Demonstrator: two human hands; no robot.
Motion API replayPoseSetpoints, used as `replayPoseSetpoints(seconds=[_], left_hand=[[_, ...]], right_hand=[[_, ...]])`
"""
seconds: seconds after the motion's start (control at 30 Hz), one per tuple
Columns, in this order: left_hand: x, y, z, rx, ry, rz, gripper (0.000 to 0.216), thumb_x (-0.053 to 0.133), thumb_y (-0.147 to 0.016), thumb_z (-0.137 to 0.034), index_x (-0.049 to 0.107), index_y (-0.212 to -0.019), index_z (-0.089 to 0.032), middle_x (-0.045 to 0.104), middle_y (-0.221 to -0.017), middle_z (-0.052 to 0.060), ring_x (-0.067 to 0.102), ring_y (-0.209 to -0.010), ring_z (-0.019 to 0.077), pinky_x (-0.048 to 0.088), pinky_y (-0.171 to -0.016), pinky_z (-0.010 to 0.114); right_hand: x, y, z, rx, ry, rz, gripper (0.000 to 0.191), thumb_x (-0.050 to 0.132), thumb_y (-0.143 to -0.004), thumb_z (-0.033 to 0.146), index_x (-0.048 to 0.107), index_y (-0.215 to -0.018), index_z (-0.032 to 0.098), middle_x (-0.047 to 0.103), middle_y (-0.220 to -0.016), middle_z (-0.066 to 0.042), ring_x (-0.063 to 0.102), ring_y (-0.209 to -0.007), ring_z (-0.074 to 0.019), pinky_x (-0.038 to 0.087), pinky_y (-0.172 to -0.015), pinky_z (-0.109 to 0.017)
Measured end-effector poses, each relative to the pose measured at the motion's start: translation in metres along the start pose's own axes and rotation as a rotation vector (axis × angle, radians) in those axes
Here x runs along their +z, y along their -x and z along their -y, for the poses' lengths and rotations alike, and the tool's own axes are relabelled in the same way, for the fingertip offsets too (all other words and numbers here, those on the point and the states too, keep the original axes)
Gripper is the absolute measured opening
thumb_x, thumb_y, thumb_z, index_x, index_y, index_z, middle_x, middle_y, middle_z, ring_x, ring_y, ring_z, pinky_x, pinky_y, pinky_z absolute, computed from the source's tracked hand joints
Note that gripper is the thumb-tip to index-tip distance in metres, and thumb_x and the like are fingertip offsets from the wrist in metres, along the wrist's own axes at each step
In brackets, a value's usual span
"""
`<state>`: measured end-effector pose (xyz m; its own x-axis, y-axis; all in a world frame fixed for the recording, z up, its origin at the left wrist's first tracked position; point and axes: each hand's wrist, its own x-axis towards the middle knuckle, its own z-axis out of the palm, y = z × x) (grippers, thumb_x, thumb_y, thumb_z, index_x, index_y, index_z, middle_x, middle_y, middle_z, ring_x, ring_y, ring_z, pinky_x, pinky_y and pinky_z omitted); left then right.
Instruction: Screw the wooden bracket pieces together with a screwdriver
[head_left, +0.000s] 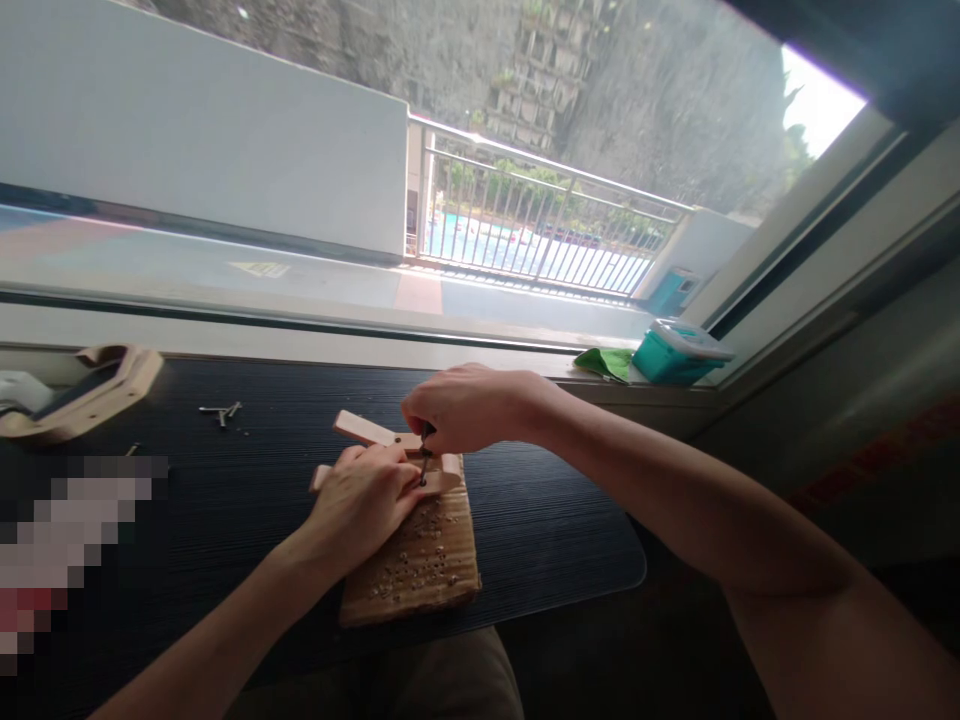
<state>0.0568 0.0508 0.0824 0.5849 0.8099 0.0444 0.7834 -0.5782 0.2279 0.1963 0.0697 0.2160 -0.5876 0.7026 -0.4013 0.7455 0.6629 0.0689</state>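
My right hand (469, 405) is closed around what looks like a small screwdriver (426, 462), mostly hidden in the fingers. Its thin metal shaft points down at a hole in a light wooden piece (448, 480) with rounded ends. My left hand (364, 500) presses that piece down, its fingers bent over it and close to the tool's tip. Just behind lies a second wooden strip (365, 428) with a dark hole, set at an angle. Under them is a brown ribbed board (412, 575), pitted with small holes and crumbs.
Several loose screws (223, 412) lie on the black table (540, 530), left of my hands. A curved wooden frame (120, 395) stands at the far left. By the window are a green cloth (604, 363) and a teal box (679, 352). The table's rounded edge is at the right.
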Motion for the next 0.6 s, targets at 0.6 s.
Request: replayPoseSetpoints(seconds=[0.6], left_hand=[[-0.001,0.001,-0.002,0.004,-0.008,-0.025,0.022,0.054,-0.085,-0.032,0.071,-0.074,-0.022,0.065,-0.084,0.007,0.06,-0.087,0.027,0.039,-0.076,0.039]], right_hand=[[0.012,-0.01,0.011,0.123,-0.055,-0.112,0.023,0.047,-0.084,0.025,0.065,-0.094,0.014,0.071,-0.09,-0.012,0.064,-0.081,-0.0214,0.041,-0.06,-0.028]])
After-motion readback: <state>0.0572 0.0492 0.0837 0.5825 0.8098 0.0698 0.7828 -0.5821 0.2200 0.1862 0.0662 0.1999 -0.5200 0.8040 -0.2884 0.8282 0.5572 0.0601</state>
